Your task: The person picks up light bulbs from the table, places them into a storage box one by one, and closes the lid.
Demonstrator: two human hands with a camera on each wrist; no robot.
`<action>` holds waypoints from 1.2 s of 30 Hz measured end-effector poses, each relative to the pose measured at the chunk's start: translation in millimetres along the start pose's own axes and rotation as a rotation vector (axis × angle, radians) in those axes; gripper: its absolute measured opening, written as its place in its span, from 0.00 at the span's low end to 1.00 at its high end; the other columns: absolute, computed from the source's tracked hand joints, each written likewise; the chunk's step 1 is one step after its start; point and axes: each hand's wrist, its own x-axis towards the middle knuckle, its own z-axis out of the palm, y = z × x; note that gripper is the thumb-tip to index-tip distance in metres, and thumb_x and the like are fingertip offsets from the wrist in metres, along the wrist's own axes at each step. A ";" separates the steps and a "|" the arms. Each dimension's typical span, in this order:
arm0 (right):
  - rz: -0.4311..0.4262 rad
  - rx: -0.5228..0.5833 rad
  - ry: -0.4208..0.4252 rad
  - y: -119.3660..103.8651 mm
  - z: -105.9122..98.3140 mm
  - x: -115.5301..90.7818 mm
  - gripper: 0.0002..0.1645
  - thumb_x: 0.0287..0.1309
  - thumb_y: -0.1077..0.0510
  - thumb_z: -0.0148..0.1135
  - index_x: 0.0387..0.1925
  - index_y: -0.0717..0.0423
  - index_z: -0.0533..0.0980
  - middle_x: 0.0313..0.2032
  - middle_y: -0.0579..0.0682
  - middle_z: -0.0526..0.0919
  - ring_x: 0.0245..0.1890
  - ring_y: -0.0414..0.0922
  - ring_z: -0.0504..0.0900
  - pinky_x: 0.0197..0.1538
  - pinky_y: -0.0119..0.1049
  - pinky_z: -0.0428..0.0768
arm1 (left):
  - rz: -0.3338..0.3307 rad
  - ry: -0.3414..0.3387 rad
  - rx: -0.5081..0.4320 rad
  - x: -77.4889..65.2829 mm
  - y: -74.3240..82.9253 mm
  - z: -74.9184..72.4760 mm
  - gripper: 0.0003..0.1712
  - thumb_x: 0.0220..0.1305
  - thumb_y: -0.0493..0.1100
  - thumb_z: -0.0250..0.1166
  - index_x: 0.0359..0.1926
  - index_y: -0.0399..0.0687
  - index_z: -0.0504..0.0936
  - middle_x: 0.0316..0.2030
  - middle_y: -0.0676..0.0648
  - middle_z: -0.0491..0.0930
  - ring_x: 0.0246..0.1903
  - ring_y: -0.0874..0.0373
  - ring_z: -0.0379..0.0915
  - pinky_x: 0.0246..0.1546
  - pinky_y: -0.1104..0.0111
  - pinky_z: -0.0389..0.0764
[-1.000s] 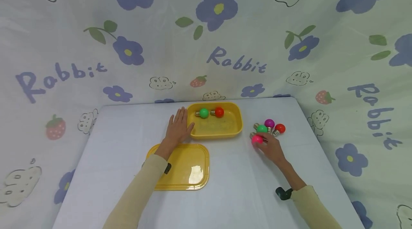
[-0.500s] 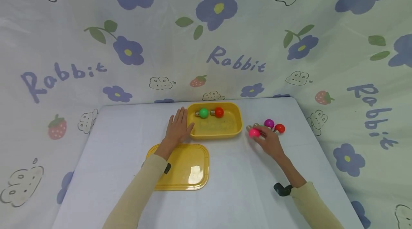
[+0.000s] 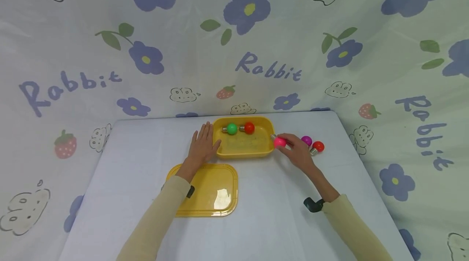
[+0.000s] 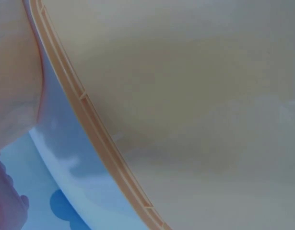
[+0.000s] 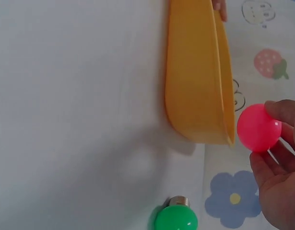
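Note:
My right hand (image 3: 298, 153) pinches a pink light bulb (image 5: 258, 128) between thumb and fingertips. In the head view that bulb overlaps the right rim of the yellow bin (image 3: 242, 155); the right wrist view has it beside the bin's corner, up off the table. Inside the bin lie a green bulb (image 3: 232, 129) and a red bulb (image 3: 249, 128), side by side near the back wall. My left hand (image 3: 201, 147) rests with straight fingers against the bin's left side. The left wrist view mostly fills with a pale yellow surface and its ridged rim.
A purple bulb (image 3: 306, 141) and another red bulb (image 3: 318, 146) lie on the white table to the right. Another green bulb (image 5: 176, 219) shows in the right wrist view, hidden behind my hand in the head view. The flat yellow lid (image 3: 216, 187) lies under my left forearm.
My right hand has lifted the pink bulb from beside the other bulbs and carried it left and away from me to the bin's right rim. My left hand has stayed put.

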 end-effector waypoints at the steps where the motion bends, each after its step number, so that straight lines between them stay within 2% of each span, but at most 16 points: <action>1: -0.003 0.004 -0.003 -1.6 1.5 3.0 0.25 0.61 0.63 0.69 0.60 0.56 0.77 0.57 0.55 0.79 0.60 0.53 0.75 0.58 0.50 0.77 | 0.002 0.001 -0.002 -0.2 0.1 -0.4 0.45 0.78 0.61 0.40 0.78 0.37 0.35 0.78 0.39 0.32 0.77 0.46 0.27 0.73 0.50 0.33; 6: -0.005 0.025 -0.019 -8.6 9.0 16.1 0.24 0.61 0.61 0.69 0.59 0.55 0.78 0.57 0.55 0.80 0.61 0.53 0.75 0.58 0.50 0.78 | 0.003 -0.001 0.001 -0.5 0.4 -1.3 0.45 0.78 0.61 0.39 0.78 0.37 0.35 0.78 0.39 0.32 0.77 0.46 0.27 0.73 0.50 0.33; 12: 0.009 0.112 -0.086 -12.3 21.4 32.5 0.23 0.63 0.64 0.67 0.60 0.57 0.77 0.58 0.57 0.79 0.62 0.55 0.73 0.60 0.50 0.76 | 0.000 -0.004 0.005 -1.1 1.0 -2.1 0.45 0.78 0.62 0.39 0.78 0.37 0.35 0.78 0.39 0.32 0.77 0.46 0.28 0.74 0.50 0.34; 16: 0.037 0.120 -0.122 -14.9 29.7 41.4 0.23 0.63 0.63 0.67 0.60 0.57 0.77 0.58 0.57 0.79 0.61 0.55 0.74 0.60 0.48 0.76 | 0.004 0.000 0.007 -1.6 1.0 -2.2 0.45 0.78 0.61 0.40 0.78 0.36 0.35 0.78 0.39 0.33 0.77 0.46 0.28 0.73 0.50 0.34; 26: 0.037 0.015 -0.182 -17.8 45.1 62.0 0.29 0.63 0.59 0.68 0.63 0.62 0.74 0.57 0.60 0.79 0.60 0.57 0.76 0.59 0.48 0.78 | 0.005 -0.002 0.008 -3.0 2.1 -3.0 0.45 0.78 0.61 0.40 0.78 0.36 0.36 0.78 0.38 0.33 0.77 0.46 0.28 0.74 0.50 0.35; 36: 0.041 -0.023 -0.227 -20.8 53.0 72.5 0.26 0.64 0.60 0.67 0.62 0.62 0.76 0.57 0.58 0.80 0.59 0.56 0.76 0.59 0.46 0.78 | 0.003 -0.005 0.005 -1.6 1.7 -3.1 0.45 0.78 0.61 0.39 0.78 0.37 0.35 0.78 0.39 0.33 0.77 0.46 0.27 0.74 0.50 0.34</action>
